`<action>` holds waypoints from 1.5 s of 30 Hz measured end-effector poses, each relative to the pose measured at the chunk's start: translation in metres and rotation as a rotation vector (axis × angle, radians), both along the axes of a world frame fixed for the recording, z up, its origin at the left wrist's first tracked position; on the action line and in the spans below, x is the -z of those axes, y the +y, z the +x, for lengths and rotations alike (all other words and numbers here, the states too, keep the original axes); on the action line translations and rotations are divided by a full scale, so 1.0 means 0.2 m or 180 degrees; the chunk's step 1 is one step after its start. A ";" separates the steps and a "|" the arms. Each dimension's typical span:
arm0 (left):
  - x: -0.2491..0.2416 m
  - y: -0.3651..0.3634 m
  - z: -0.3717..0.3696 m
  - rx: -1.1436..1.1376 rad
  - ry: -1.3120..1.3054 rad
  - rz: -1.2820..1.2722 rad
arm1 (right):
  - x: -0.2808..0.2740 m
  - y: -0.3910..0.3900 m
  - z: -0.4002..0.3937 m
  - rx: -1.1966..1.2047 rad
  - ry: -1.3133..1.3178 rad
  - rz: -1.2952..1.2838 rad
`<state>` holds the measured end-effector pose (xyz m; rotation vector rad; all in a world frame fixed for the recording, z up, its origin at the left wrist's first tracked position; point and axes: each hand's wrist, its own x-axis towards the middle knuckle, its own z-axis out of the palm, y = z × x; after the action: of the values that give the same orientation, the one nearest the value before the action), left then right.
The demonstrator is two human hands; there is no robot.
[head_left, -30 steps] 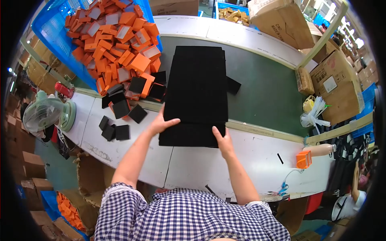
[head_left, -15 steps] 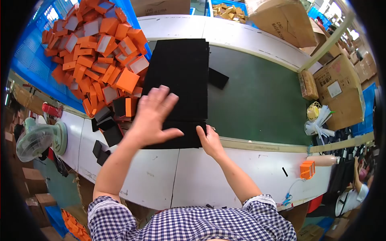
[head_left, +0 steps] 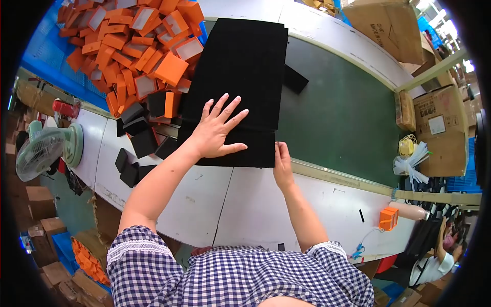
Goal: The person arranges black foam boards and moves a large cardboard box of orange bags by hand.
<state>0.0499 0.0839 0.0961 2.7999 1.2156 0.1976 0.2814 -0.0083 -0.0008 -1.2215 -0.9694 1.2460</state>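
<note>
A big black sheet (head_left: 240, 71), perhaps the top of a stack, lies across the work surface, with a crosswise line or step near its close end. My left hand (head_left: 217, 133) rests on the sheet beside this line, fingers spread and pressed flat. At the right edge of the sheet's near strip (head_left: 240, 146), my right hand (head_left: 282, 163) has its thumb and fingers pinched on the corner. Part of the right fingers is hidden from view. A small black piece (head_left: 295, 79) sticks out from under or beside the sheet's right side.
Left of the sheet, a blue crate (head_left: 46, 71) overflows with orange boxes (head_left: 171, 69). Several black pieces (head_left: 130, 174) lie by it on the white table (head_left: 194, 204). A fan (head_left: 46, 153) stands far left. Cartons (head_left: 440, 128) and blue scissors (head_left: 358, 250) are at right.
The camera view has shifted, so the sheet appears higher and further right. My left hand, blurred before, now lies flat with fingers spread. My right thumb has drawn back to the sheet's edge.
</note>
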 end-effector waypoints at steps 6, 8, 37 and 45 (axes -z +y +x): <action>0.00 0.00 0.01 0.0053 -0.0067 0.0155 | -0.17 -0.10 -0.06 0.0206 0.0238 0.0138; 0.02 0.01 0.01 0.0067 -0.0047 0.0211 | -0.17 -0.07 -0.04 0.0290 -0.0004 0.0028; 0.47 -1.83 0.86 0.3054 0.0312 -0.3490 | 0.41 -2.92 1.14 0.2176 -0.4698 -0.2712; 1.41 -2.31 1.20 0.1622 0.1010 -0.2188 | 1.32 -3.27 1.25 0.1657 -0.3514 -0.3509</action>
<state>0.2891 -0.3772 -0.1866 2.4337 0.4234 -0.5963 0.5317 -0.6624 -0.2640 -2.9737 -0.5137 0.5488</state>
